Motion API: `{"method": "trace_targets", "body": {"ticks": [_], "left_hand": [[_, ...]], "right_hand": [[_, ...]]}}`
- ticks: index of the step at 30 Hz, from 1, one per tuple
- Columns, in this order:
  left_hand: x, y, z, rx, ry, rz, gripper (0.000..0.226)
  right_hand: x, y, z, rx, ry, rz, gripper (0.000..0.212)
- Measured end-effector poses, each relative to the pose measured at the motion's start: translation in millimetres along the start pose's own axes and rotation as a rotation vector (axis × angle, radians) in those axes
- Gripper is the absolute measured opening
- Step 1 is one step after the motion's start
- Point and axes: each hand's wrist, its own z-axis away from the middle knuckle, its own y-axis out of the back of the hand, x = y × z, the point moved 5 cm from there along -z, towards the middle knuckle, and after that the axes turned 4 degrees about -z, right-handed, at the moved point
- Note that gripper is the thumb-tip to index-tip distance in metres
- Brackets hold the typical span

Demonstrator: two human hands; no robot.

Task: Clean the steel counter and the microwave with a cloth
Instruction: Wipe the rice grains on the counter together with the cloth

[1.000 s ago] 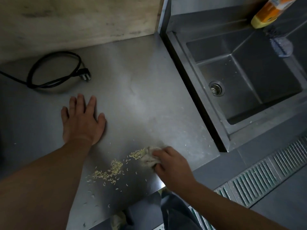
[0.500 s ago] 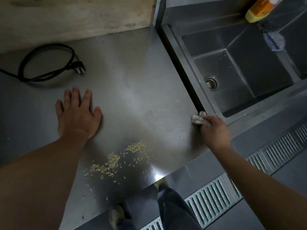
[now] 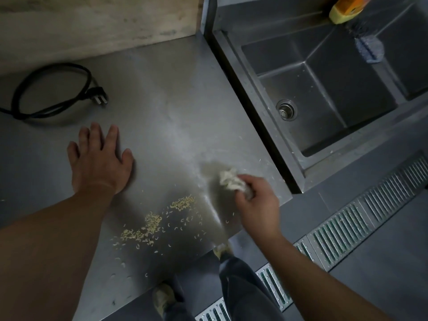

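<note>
The right hand (image 3: 257, 205) has its grip closed round a cloth (image 3: 231, 180), fingers curled over it. The cloth is pale, off-white and crumpled into a wad, its free end poking out past the knuckles and touching the table (image 3: 162, 93) near the front right corner. The left hand (image 3: 99, 161) lies flat on the steel, fingers straight and spread, holding nothing.

Between the hands, toward the front edge, yellowish crumbs (image 3: 152, 224) lie scattered in small heaps. The steel is dull grey with smears. A black cord (image 3: 51, 89) with its plug sits coiled at the back left. A sink (image 3: 324, 93) adjoins on the right, a yellow bottle (image 3: 347, 8) at its back. A floor grate (image 3: 347, 225) runs below.
</note>
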Motion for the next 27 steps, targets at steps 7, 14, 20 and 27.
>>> {"method": "trace_targets", "body": {"ticks": [7,14,20,27], "left_hand": [[-0.2,-0.9,-0.6,0.012,-0.004,-0.011,0.065],[-0.5,-0.9,-1.7,0.011,-0.008,0.009,0.066],[-0.9,-0.6,-2.5,0.018,-0.012,-0.001,0.066],[-1.5,-1.3,-3.5,0.019,-0.011,0.009,0.066]], "right_hand": [[67.2,64.1,-44.2,0.217,-0.173,0.268,0.038],[72.7,32.6,5.4,0.057,-0.22,0.382,0.037],[21.2,-32.5,53.4,-0.175,-0.132,0.288,0.029],[-16.6,-34.1,42.1,0.04,-0.197,-0.137,0.023]]}}
